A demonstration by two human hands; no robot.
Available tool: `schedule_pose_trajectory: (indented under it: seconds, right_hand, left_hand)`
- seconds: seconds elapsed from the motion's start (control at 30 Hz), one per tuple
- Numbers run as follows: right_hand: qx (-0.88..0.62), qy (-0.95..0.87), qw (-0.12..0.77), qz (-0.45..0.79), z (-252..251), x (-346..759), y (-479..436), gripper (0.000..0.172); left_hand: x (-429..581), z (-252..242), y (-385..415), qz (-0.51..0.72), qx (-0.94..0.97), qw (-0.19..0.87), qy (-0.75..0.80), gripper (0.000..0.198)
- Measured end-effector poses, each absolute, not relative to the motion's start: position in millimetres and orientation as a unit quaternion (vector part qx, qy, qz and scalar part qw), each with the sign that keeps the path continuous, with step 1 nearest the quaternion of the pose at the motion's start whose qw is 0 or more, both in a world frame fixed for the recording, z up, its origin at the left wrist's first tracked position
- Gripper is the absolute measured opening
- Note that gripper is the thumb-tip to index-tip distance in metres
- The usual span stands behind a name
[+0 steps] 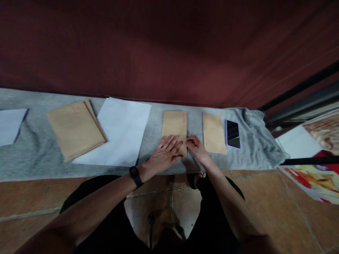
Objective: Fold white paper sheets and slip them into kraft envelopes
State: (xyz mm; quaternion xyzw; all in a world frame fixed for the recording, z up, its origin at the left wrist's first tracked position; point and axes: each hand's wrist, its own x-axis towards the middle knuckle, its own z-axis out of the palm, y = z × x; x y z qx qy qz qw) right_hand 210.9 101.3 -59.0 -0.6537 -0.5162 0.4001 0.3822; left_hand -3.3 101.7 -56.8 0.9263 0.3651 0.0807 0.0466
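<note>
A small brown paper envelope (173, 123) with red print near its upper right corner lies upright before me on the grey cloth. My left hand (166, 151) rests flat across its lower half, fingers spread, a black band on the wrist. At the envelope's right edge is my right hand (195, 145), its fingers curled together with the tips at that edge. Another small brown envelope (214, 132) lies just right of my right hand. To the left are white paper sheets (125, 130), partly covered by a stack of larger brown envelopes (75, 128).
A phone (233, 134) in a pale purple case lies at the right. More white paper (12, 125) is at the far left. The narrow grey cloth surface (37, 155) runs along a dark red backdrop (148, 63). Dark bars (304, 86) and a colourful printed sheet (315, 181) stand beyond the right end.
</note>
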Motion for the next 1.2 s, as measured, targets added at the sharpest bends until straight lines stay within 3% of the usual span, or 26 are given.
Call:
schedule_pose_trajectory:
  seconds: [0.33,0.6,0.83,1.0,1.2]
  right_hand:
    - [-0.618,-0.522,0.359,0.466,-59,206,95,0.043]
    - [-0.617,-0.539,0.324,0.473,-62,197,94,0.080]
    - [-0.558,-0.524,0.366,0.529,-35,219,100,0.083]
    - [-0.562,-0.516,0.319,0.561,-30,221,99,0.076]
    - [-0.604,-0.584,0.292,0.458,-53,209,97,0.060]
  left_hand:
    - [-2,-52,101,0.072,0.921,0.084,0.374,0.066]
    - [-1,-48,105,0.082,0.911,0.129,0.383,0.066]
    - [-3,-39,122,0.117,0.890,0.173,0.404,0.065]
    - [-5,-39,135,0.141,0.867,0.170,0.446,0.065]
    - [2,-48,137,0.093,0.866,0.127,0.474,0.062]
